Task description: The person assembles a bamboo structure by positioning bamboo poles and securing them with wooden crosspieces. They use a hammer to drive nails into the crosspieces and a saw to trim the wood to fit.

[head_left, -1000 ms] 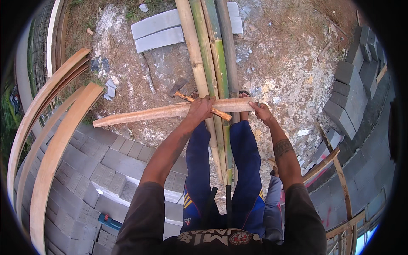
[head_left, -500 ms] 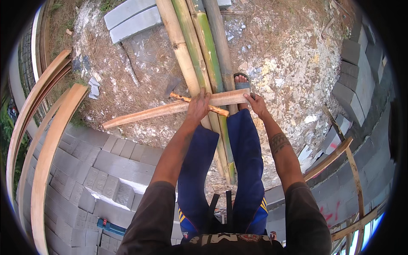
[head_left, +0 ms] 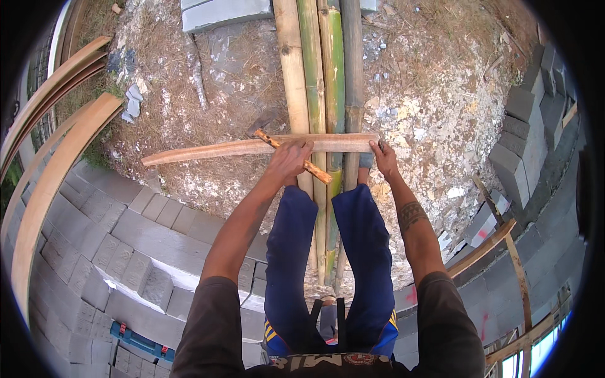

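A long reddish wooden plank (head_left: 217,149) lies crosswise over several bamboo poles (head_left: 336,75) in front of my legs. My left hand (head_left: 290,159) is closed around a rough wooden handle (head_left: 318,173) and rests against the plank near its middle. A dark, flat, blade-like shape (head_left: 263,120) shows by the handle's far end; whether it is joined to it I cannot tell. My right hand (head_left: 386,161) pinches the plank's right end between thumb and fingers. A small dark spot by that thumb is too small to make out.
Grey blocks (head_left: 227,14) lie beyond the poles, and more blocks (head_left: 517,148) are stacked at the right. A block wall (head_left: 145,220) curves along the left, with curved-looking boards (head_left: 50,183) leaning there. A blue-green tool (head_left: 142,340) sits at lower left.
The plank has turned to lie more squarely across the poles, its left end swung away from me. Both hands keep their hold. My view has shifted slightly, so the poles now appear more upright.
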Action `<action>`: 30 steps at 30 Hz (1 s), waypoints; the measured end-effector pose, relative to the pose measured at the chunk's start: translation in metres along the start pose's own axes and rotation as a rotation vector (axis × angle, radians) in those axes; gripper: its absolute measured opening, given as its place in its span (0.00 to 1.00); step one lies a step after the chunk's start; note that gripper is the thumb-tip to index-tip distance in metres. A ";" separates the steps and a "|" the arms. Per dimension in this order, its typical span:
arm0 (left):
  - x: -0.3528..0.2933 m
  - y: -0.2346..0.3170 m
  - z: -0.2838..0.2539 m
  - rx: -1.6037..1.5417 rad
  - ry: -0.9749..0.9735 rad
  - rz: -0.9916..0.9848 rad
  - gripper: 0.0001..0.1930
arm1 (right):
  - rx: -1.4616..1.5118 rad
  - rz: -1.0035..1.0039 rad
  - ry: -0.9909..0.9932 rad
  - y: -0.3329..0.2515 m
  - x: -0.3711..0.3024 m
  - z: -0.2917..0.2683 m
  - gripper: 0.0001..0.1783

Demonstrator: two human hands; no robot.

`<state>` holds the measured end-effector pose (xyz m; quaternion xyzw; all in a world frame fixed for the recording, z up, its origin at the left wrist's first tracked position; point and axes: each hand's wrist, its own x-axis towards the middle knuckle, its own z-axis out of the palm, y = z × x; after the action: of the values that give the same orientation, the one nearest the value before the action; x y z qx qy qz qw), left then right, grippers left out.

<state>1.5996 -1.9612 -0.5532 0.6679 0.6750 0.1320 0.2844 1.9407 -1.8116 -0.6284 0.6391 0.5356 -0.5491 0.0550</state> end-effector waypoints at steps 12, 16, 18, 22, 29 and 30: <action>-0.087 0.058 -0.162 -0.137 -0.110 -0.586 0.06 | -0.038 -0.003 0.002 0.034 0.002 0.004 0.40; -0.107 0.066 -0.156 -0.173 -0.313 -0.759 0.16 | -0.071 -0.061 0.018 0.040 0.003 0.006 0.32; -0.108 0.072 -0.139 -0.193 -0.319 -0.803 0.29 | -0.095 -0.074 0.043 0.041 -0.005 0.006 0.28; -0.105 0.042 -0.081 -0.164 -0.349 -0.777 0.52 | -0.052 -0.105 0.068 0.012 -0.015 0.002 0.29; -0.052 -0.004 0.010 0.061 -0.292 -0.407 0.52 | -0.169 -0.155 0.043 0.001 -0.004 -0.015 0.34; -0.053 -0.009 0.026 0.087 -0.227 -0.343 0.51 | -0.160 -0.213 0.051 0.005 0.003 -0.015 0.34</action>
<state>1.6042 -2.0193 -0.5682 0.5655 0.7475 -0.0236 0.3476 1.9531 -1.8018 -0.6274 0.5859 0.6439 -0.4909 0.0335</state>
